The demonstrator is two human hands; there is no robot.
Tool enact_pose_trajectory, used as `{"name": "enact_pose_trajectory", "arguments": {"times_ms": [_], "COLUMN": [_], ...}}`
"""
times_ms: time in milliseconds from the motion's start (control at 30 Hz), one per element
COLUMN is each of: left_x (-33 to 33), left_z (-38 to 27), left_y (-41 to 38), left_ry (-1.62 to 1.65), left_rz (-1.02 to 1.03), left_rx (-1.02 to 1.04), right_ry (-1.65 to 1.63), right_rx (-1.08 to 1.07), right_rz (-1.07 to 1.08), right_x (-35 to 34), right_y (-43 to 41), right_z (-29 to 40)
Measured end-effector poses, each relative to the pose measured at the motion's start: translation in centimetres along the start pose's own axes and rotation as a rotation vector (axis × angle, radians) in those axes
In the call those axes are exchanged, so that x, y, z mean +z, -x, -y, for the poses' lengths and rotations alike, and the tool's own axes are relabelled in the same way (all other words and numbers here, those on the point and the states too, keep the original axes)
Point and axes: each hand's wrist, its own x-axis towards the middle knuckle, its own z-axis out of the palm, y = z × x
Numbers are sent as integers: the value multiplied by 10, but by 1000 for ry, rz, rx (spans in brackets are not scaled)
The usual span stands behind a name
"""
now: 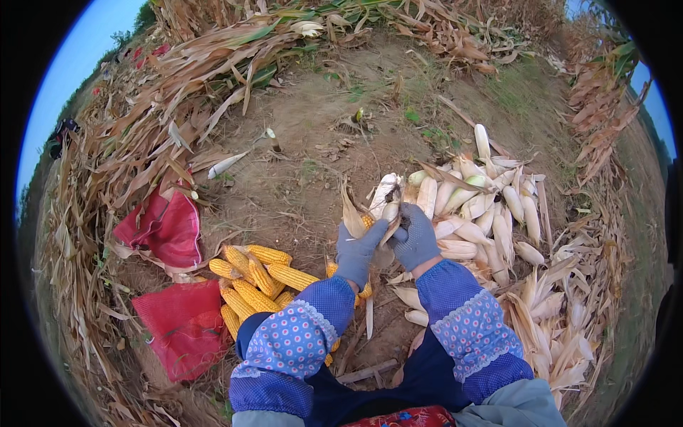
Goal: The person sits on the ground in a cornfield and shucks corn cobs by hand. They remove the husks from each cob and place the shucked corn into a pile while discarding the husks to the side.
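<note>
Both hands wear grey gloves and meet at an ear of corn (pixel 367 221) whose husk (pixel 352 213) is partly peeled, showing some yellow kernels. My left hand (pixel 358 251) is closed around the ear and its loosened husk. Gripped in my right hand (pixel 416 237) is the husk on the ear's other side. Husked yellow corn cobs (pixel 256 283) lie in a heap to the lower left of my left hand. To the right of my right hand is a pile of corn ears in pale husks (pixel 480 208).
Two red mesh sacks, one crumpled (pixel 165 227) and one flatter (pixel 184 328), lie at left. Stripped husks (pixel 555 331) are heaped at lower right. Cut dry corn stalks (pixel 160 101) ring the bare soil (pixel 315 123). A short stub of stalk (pixel 273 140) sticks up ahead.
</note>
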Motion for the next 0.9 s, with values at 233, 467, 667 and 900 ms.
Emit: {"name": "enact_pose_trajectory", "arguments": {"times_ms": [233, 467, 667, 900], "left_x": [-51, -48, -45, -34], "left_z": [-35, -57, -27, -17], "left_y": [-38, -45, -29, -19], "left_ry": [235, 63, -462, -594], "left_rz": [-361, -257, -11, 361], "left_rx": [-125, 120, 21, 66], "right_ry": [-198, 2045, 1433, 759], "right_rx": [197, -355, -363, -164], "right_rz": [354, 296, 200, 286], "right_x": [-40, -125, -6, 9], "right_y": [-2, -32, 2, -1], "right_z": [62, 38, 33, 20]}}
